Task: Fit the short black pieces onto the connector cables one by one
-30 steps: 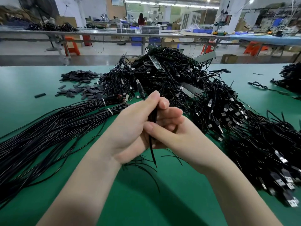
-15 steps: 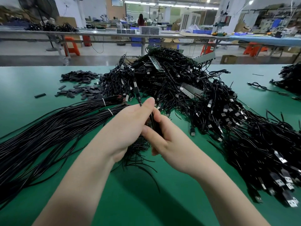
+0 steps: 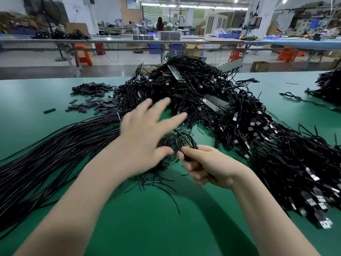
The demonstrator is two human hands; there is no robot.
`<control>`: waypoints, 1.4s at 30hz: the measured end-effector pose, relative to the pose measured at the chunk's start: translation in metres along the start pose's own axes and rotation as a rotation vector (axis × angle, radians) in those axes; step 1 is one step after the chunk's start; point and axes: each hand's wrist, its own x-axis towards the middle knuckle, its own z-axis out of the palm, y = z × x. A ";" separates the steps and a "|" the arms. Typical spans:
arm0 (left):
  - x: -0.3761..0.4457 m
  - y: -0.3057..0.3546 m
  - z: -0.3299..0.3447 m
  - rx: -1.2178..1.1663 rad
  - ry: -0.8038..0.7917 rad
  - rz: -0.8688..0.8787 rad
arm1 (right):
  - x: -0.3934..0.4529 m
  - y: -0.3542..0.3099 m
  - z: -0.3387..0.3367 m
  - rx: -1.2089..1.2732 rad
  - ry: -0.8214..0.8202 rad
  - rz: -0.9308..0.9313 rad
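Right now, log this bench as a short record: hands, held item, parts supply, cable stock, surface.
left hand: open, fingers spread, blurred, above the bench toward the far-left side
right hand: grips a looped black cable
short black pieces: loose heap, far left of the bench
connector cables: large tangled pile, centre to right
straight cable bundle: lies to the left, banded near its far end
surface: green bench

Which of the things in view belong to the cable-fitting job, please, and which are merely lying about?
Belonging to the job:
- short black pieces, heaped far left
- connector cables, piled centre and right
- looped cable, gripped by right hand
- left hand, open, fingers spread

Lying about:
- straight cable bundle
- orange stools
- cardboard box
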 end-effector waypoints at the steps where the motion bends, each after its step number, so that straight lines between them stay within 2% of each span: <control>1: 0.006 0.004 0.004 0.068 -0.101 0.084 | -0.001 0.001 0.000 -0.060 -0.026 0.027; 3: 0.012 0.006 0.007 0.036 -0.239 0.207 | -0.002 0.002 0.001 -0.181 -0.085 0.065; 6: 0.010 0.006 0.013 -0.063 -0.253 0.251 | -0.005 0.004 0.001 -0.317 -0.134 0.108; 7: 0.009 0.007 0.017 -0.012 -0.252 0.270 | -0.006 0.005 0.001 -0.344 -0.157 0.121; 9: 0.004 0.011 0.026 0.129 -0.350 0.281 | -0.006 0.008 0.003 -0.355 -0.218 0.147; 12: -0.007 0.010 0.034 0.169 -0.462 0.251 | -0.003 0.013 0.005 -0.345 -0.255 0.161; 17: -0.033 0.011 0.045 0.211 -0.259 0.250 | 0.005 0.021 0.006 -0.339 -0.269 0.159; 19: -0.038 0.009 0.051 0.280 -0.142 0.349 | 0.009 0.025 0.004 -0.239 -0.283 0.163; 21: -0.037 0.007 0.054 0.230 -0.053 0.356 | 0.009 0.025 -0.001 -0.066 -0.300 0.150; 23: -0.031 0.002 0.052 0.162 0.024 0.252 | 0.010 0.022 -0.010 0.066 -0.217 0.120; 25: -0.022 -0.010 0.050 0.143 0.081 0.036 | 0.012 0.017 -0.022 0.101 0.033 0.070; 27: -0.014 -0.021 0.046 -0.102 0.197 -0.142 | 0.013 0.015 -0.032 -0.031 0.354 -0.027; 29: -0.006 -0.021 0.036 -0.528 0.322 -0.325 | 0.017 0.020 -0.035 -0.303 0.618 -0.139; 32: 0.008 -0.010 0.029 -1.157 0.454 -0.496 | 0.024 0.032 -0.029 -0.741 0.848 -0.223; 35: 0.013 0.000 0.024 -1.422 0.473 -0.569 | 0.029 0.042 -0.019 -0.968 0.788 -0.069; 38: 0.013 0.001 0.026 -1.432 0.439 -0.550 | 0.030 0.048 -0.019 -0.993 0.714 0.032; 42: 0.014 -0.005 0.025 -1.396 0.404 -0.542 | 0.032 0.049 -0.017 -1.015 0.711 0.036</control>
